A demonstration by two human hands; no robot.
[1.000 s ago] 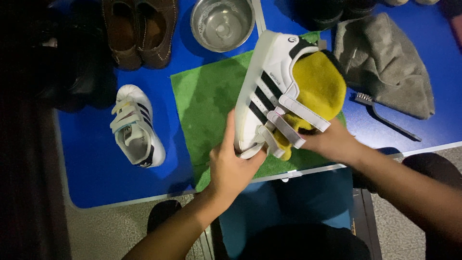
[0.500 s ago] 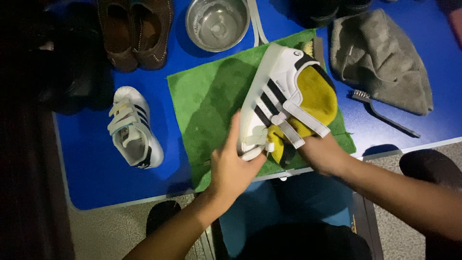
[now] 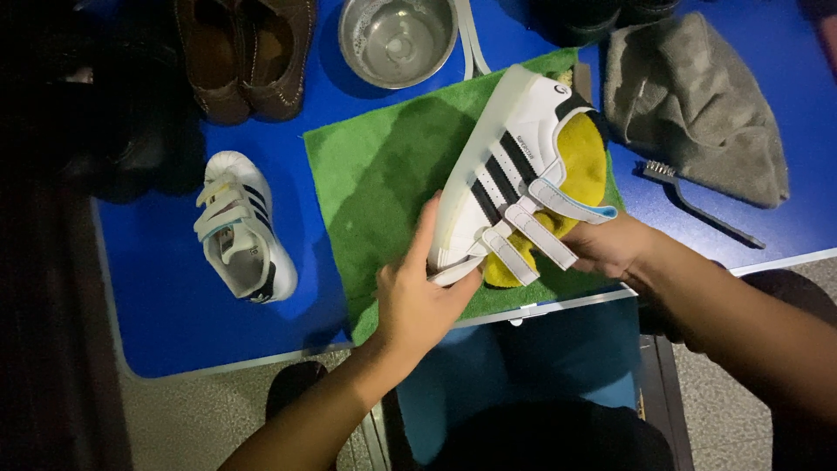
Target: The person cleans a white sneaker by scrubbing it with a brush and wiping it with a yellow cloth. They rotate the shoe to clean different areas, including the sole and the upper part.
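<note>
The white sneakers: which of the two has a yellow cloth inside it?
The white sneaker held in both hands over the green mat; the other sneaker lies alone on the blue table, untouched.

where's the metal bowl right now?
Head view, top centre: the steel bowl sits on the blue table, just right of the brown shoes and above the green mat.

Two white sneakers are seen: one (image 3: 514,166) over the green mat (image 3: 384,174), one (image 3: 242,228) near the bench's left edge. Two brown shoes (image 3: 244,52), one steel bowl (image 3: 398,39), one yellow cloth (image 3: 584,161), one grey cloth (image 3: 697,105) and one brush (image 3: 697,205) are counted.
</note>
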